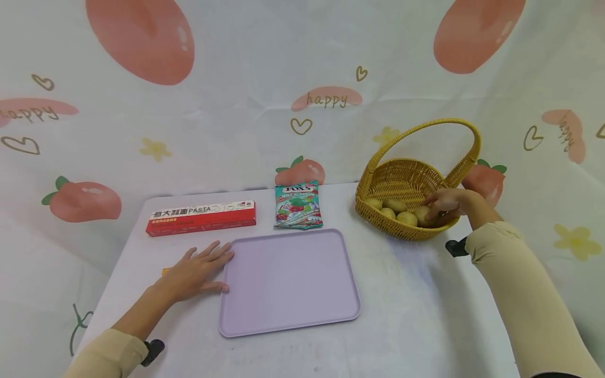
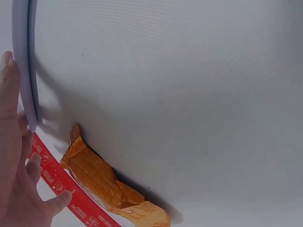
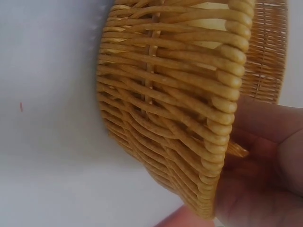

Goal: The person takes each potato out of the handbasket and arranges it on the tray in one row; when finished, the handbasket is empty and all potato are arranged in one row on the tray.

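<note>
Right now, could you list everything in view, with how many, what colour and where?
Tray: one, pale purple, middle of the table
Pasta box: one, red and white, beyond the tray, to the left
Sweets bag: one, teal, just beyond the tray
Basket: one, yellow-brown, right of the tray
Potatoes, apparently: at least five, yellowish-brown, in the basket
Wrapped packet: one, orange, left of the tray
Table: one, white, beneath these items
Backdrop: one, white with coloured prints, behind the table
Wrist devices: two, black, one per wrist
Sleeves: two, beige, on the arms
Left hand: one, bare, at the tray's left edge
Right hand: one, bare, in the basket, grip unclear
</note>
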Tool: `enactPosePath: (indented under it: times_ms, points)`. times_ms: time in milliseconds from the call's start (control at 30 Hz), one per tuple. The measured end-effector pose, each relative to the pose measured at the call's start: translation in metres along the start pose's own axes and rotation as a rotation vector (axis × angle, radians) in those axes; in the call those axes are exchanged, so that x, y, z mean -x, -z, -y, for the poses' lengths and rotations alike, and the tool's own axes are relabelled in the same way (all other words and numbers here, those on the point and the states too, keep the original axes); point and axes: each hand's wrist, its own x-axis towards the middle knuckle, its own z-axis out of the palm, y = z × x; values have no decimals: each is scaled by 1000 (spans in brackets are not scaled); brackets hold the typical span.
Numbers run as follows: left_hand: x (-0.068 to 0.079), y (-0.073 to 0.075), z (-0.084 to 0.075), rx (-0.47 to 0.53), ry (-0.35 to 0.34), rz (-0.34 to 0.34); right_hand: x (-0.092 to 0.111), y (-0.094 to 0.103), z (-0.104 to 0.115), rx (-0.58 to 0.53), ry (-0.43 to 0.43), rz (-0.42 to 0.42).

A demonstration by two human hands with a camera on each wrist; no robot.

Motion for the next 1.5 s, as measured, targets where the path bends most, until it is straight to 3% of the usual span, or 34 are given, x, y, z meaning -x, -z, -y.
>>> enactPosePath:
  times_ms: [433, 833, 1100, 1500]
  points:
    - [1, -2, 1, 17, 2, -5, 4, -2, -7, 194, 202, -192]
    - [0, -3, 1, 8, -6, -10, 30, -16, -5, 146, 451, -294]
    - [2, -3, 2, -3, -3, -15, 38, -42, 30, 167, 594, -253]
    - [2, -4, 2, -20, -5, -27, 15, -95, 94, 137, 787, -52]
